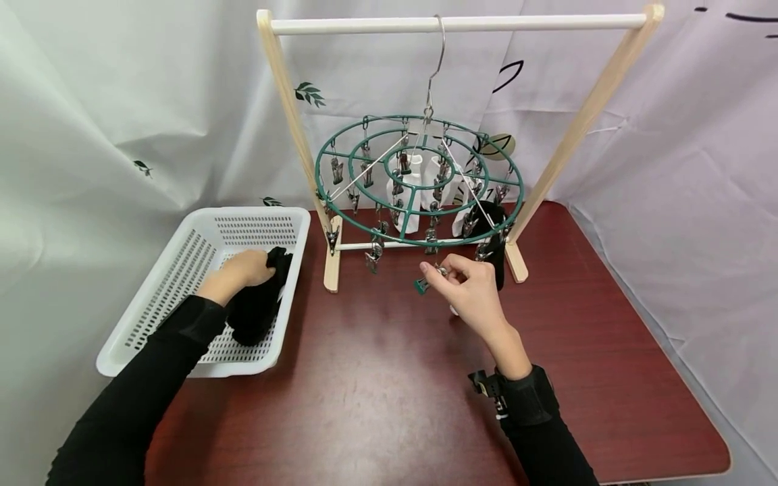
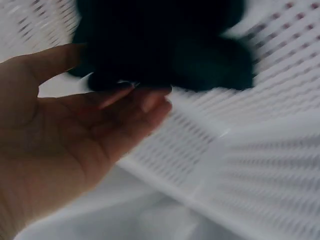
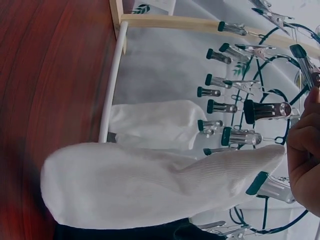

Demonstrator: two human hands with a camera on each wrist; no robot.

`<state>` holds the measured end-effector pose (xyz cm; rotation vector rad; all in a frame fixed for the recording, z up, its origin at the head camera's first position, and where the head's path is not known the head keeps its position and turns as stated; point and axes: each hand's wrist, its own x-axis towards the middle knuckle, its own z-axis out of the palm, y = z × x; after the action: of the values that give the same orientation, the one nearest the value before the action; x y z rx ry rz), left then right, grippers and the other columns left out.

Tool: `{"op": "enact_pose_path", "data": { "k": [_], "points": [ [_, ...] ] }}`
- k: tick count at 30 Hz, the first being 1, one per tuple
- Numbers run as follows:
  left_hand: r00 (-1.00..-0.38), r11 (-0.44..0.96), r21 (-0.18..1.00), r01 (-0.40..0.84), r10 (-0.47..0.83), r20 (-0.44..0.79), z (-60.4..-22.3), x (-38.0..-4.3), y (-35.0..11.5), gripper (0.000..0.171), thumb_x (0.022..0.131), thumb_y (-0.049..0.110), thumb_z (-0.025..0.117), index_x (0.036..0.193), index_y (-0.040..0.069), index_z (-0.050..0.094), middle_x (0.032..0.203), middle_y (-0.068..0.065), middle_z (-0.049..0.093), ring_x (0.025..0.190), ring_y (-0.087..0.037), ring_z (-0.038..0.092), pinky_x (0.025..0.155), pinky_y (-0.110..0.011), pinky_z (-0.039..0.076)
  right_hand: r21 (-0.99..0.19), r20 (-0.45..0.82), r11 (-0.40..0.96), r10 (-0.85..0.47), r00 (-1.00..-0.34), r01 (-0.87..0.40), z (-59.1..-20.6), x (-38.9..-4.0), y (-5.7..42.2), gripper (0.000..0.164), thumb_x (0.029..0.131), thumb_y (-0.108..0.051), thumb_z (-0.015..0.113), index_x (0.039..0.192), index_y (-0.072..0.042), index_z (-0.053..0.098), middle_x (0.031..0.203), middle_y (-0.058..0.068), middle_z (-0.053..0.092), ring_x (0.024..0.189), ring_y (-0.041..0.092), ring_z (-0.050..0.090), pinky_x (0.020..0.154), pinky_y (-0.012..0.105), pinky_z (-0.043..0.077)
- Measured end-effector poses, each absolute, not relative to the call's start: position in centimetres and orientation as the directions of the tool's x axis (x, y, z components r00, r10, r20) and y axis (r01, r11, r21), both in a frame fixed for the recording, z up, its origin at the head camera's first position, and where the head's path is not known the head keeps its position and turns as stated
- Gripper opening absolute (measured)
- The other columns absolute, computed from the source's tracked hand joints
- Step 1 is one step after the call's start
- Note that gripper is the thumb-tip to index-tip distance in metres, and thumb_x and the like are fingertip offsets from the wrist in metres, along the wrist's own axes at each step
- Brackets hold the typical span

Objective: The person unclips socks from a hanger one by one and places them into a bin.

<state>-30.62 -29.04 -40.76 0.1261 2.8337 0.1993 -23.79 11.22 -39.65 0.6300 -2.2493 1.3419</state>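
Inside the white basket (image 1: 203,370), my left hand (image 1: 243,270) grips a black sock (image 1: 261,304) by its upper end. The left wrist view shows the dark fabric (image 2: 165,45) between thumb and fingers, blurred. At the front of the round green drying hanger (image 1: 408,237), my right hand (image 1: 471,290) pinches a metal clip (image 1: 421,286) with green tips. That clip (image 3: 302,57) appears at the edge of the right wrist view. Close by, a white sock (image 3: 150,185) hangs from another clip; in the head view my right hand mostly hides it.
The hanger hooks over the white rod (image 1: 365,25) of a wooden stand (image 1: 583,128). Several metal clips dangle from its rings. White socks (image 1: 413,202) hang at the back and a black sock (image 1: 495,250) at the right. Everything stands on a reddish-brown table (image 1: 365,405).
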Motion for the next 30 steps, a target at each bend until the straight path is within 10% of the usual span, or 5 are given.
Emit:
{"op": "enact_pose_path", "data": {
  "k": [6, 11, 18, 25, 30],
  "points": [
    [-0.939, 0.952, 0.260, 0.161, 0.067, 0.337, -36.6, -28.8, -25.4, 0.017, 0.097, 0.006, 0.048, 0.095, -0.008, 0.058, 0.095, -0.030, 0.061, 0.089, -0.049, 0.060, 0.072, -0.060, 0.046, -0.689, 0.582, 0.427, -0.155, -0.798, -0.586, -39.5, -23.6, 11.2, 0.045, 0.091, -0.018, 0.076, 0.061, -0.015, 0.043, 0.054, -0.010, 0.024, 0.048, 0.007, 0.024, 0.050, 0.024, 0.020],
    [-0.546, 0.803, 0.241, 0.546, 0.123, 0.828, -34.8, -27.5, -20.3, 0.011, 0.090, -0.003, 0.053, 0.094, -0.009, 0.062, 0.092, -0.025, 0.060, 0.088, -0.045, 0.055, 0.078, -0.054, 0.043, -0.691, 0.576, 0.424, -0.166, -0.800, -0.585, -39.4, -23.5, 11.0, 0.045, 0.091, -0.018, 0.076, 0.062, -0.014, 0.042, 0.054, -0.009, 0.025, 0.047, 0.006, 0.025, 0.050, 0.024, 0.020],
    [-0.185, 0.595, -0.081, 0.799, 0.372, 0.910, -34.1, -26.5, -14.1, 0.018, 0.089, -0.004, 0.054, 0.102, -0.012, 0.065, 0.101, -0.025, 0.064, 0.097, -0.042, 0.060, 0.092, -0.050, 0.050, -0.699, 0.565, 0.420, -0.171, -0.807, -0.579, -39.3, -23.3, 10.8, 0.042, 0.092, -0.019, 0.075, 0.063, -0.015, 0.046, 0.054, -0.008, 0.027, 0.047, 0.007, 0.027, 0.049, 0.025, 0.022],
    [-0.264, 0.589, -0.103, 0.802, 0.504, 0.822, -34.1, -26.5, -10.7, 0.026, 0.099, 0.008, 0.048, 0.112, -0.008, 0.064, 0.096, -0.016, 0.063, 0.088, -0.032, 0.058, 0.085, -0.043, 0.049, -0.692, 0.577, 0.407, -0.183, -0.796, -0.596, -39.2, -23.3, 10.7, 0.042, 0.092, -0.018, 0.075, 0.062, -0.014, 0.046, 0.053, -0.007, 0.029, 0.045, 0.008, 0.027, 0.047, 0.024, 0.023],
    [-0.326, 0.625, -0.061, 0.779, 0.485, 0.812, -34.5, -26.6, -10.1, 0.022, 0.101, 0.013, 0.048, 0.090, -0.001, 0.062, 0.078, -0.009, 0.056, 0.070, -0.027, 0.048, 0.066, -0.039, 0.041, -0.688, 0.581, 0.407, -0.187, -0.792, -0.601, -39.1, -23.2, 10.6, 0.042, 0.090, -0.018, 0.077, 0.062, -0.015, 0.046, 0.052, -0.008, 0.030, 0.045, 0.008, 0.028, 0.047, 0.024, 0.022]
  ]
}}
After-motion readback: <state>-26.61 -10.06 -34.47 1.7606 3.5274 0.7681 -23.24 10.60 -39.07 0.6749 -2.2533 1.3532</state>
